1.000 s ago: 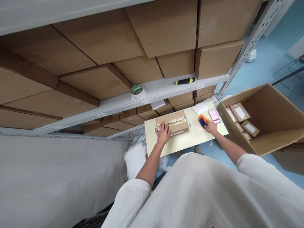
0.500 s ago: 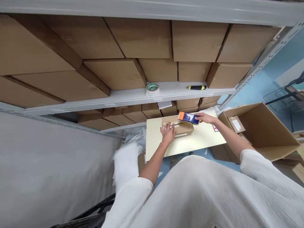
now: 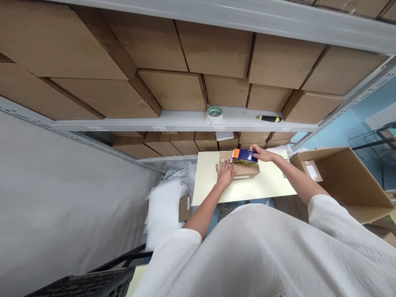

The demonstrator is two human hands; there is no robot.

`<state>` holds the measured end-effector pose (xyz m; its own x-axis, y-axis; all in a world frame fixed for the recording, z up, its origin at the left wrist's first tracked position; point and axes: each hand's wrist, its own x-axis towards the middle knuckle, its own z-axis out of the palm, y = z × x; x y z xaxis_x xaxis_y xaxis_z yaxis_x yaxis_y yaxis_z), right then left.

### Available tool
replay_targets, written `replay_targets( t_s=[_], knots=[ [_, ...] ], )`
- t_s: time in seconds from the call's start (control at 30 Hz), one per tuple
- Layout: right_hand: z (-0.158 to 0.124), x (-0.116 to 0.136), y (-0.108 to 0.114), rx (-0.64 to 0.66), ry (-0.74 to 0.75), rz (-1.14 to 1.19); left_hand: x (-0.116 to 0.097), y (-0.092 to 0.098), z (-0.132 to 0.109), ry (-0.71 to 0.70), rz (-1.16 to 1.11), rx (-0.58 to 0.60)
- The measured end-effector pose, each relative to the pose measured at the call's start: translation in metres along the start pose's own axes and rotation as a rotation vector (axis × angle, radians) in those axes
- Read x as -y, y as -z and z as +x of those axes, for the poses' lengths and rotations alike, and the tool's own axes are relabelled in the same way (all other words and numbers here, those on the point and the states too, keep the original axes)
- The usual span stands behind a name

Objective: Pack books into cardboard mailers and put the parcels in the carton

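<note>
A small cardboard box (image 3: pixel 247 170) lies on the pale yellow tabletop (image 3: pixel 207 181), with shiny clear tape over its left part and a white label on its near side. My left hand (image 3: pixel 225 175) rests on the left part of the box, its fingers spread. In my right hand (image 3: pixel 261 153) is a blue and orange tape dispenser (image 3: pixel 246 155), gripped at its right end. The dispenser lies over the top of the box, its orange end close to my left fingertips.
Shelves of cardboard boxes (image 3: pixel 216 49) rise ahead. A tape roll (image 3: pixel 214 114) and a yellow-black cutter (image 3: pixel 269 118) lie on the shelf (image 3: pixel 185 116). A large open carton (image 3: pixel 349 177) stands right; white packing sheets (image 3: pixel 163 210) lie left, a black crate (image 3: pixel 93 284) lower left.
The view has shifted, so the scene sits differently in the frame. The tape dispenser has turned to lie more level and is nearer my left fingers.
</note>
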<state>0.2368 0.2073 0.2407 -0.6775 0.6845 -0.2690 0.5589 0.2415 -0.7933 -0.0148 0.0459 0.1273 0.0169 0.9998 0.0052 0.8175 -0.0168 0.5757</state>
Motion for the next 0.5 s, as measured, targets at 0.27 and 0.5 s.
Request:
replay_targets(
  t_s=[0.27,0.5],
  knots=[
    [-0.013,0.006,-0.006,-0.027,0.037,-0.253,-0.001,0.001,0.0,0.016,0.024,0.036],
    [-0.018,0.005,0.006,-0.028,0.08,-0.292,-0.003,0.001,-0.001,0.025,0.041,0.04]
  ],
)
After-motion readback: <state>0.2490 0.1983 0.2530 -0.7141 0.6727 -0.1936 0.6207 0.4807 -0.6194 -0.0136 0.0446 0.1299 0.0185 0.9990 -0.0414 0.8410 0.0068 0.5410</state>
